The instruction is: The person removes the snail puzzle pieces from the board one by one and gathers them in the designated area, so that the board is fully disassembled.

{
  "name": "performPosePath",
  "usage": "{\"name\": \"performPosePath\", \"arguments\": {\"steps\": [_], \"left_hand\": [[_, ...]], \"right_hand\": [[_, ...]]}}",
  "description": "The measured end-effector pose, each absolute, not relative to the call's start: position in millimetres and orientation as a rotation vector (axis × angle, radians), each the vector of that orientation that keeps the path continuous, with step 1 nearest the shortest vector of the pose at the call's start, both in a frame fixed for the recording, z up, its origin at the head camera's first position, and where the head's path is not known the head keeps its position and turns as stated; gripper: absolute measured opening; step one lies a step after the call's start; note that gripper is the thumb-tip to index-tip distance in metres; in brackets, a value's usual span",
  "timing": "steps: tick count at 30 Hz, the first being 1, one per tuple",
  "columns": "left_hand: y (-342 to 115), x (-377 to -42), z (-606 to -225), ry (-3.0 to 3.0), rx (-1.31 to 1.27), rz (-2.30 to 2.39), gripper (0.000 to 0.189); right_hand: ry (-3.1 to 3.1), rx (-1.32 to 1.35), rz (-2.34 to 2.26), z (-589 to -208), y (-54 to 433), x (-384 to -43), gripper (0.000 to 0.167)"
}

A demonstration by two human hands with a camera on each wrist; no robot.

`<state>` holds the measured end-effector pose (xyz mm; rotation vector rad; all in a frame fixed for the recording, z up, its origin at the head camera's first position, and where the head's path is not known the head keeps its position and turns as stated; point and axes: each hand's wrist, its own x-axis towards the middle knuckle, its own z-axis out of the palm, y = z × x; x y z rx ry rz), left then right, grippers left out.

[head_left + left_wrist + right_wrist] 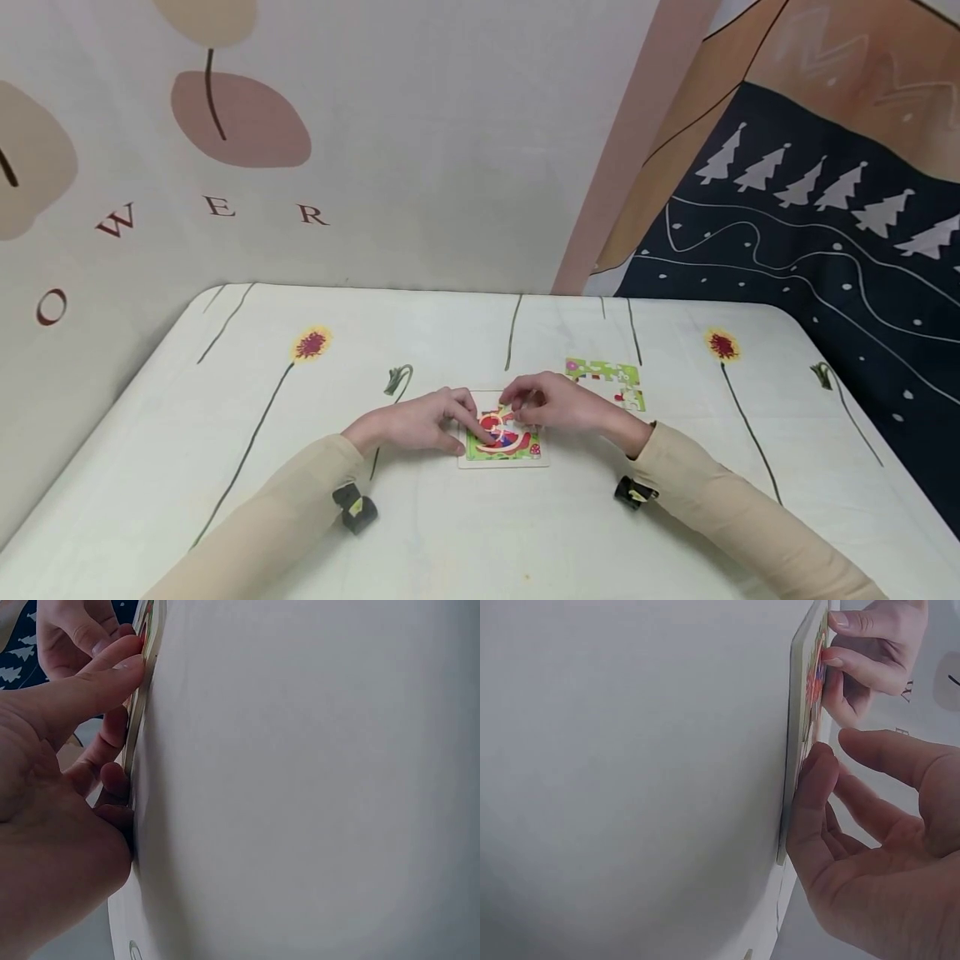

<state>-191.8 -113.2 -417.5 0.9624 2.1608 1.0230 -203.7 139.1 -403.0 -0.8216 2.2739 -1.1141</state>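
Observation:
A small jigsaw board (pixel 503 465) with a pale frame and a red, green and white picture lies on the table between the two hands. My left hand (pixel 431 419) comes from the left, its index finger extended onto the picture and its thumb by the board's lower left edge. From the right, my right hand (pixel 558 404) reaches over the upper right part of the puzzle. In the right wrist view, the bent fingers (pixel 817 776) of that hand touch the board, and its thumb stands apart from them. The hands hide parts of the picture.
Behind the right hand lies a group of green puzzle pieces (pixel 603 369), partly joined, with a white gap in the middle. The white tablecloth (pixel 450 533) has printed flowers. A patterned cloth wall (pixel 450 167) rises behind the table. Each wrist carries a small black camera (pixel 358 510).

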Motion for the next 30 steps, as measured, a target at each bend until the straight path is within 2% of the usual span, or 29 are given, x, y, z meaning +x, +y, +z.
{"name": "performPosePath", "arguments": {"steps": [19, 30], "left_hand": [[-113.2, -193.1, -418.2, 2.138, 0.976, 1.05, 0.033], [-113.1, -192.8, -418.3, 2.134, 0.975, 1.042, 0.033]], "right_hand": [[2.135, -0.771, -1.342, -409.3, 138.5, -208.0, 0.02], [2.188, -0.743, -1.322, -402.4, 144.6, -206.7, 0.022]]}}
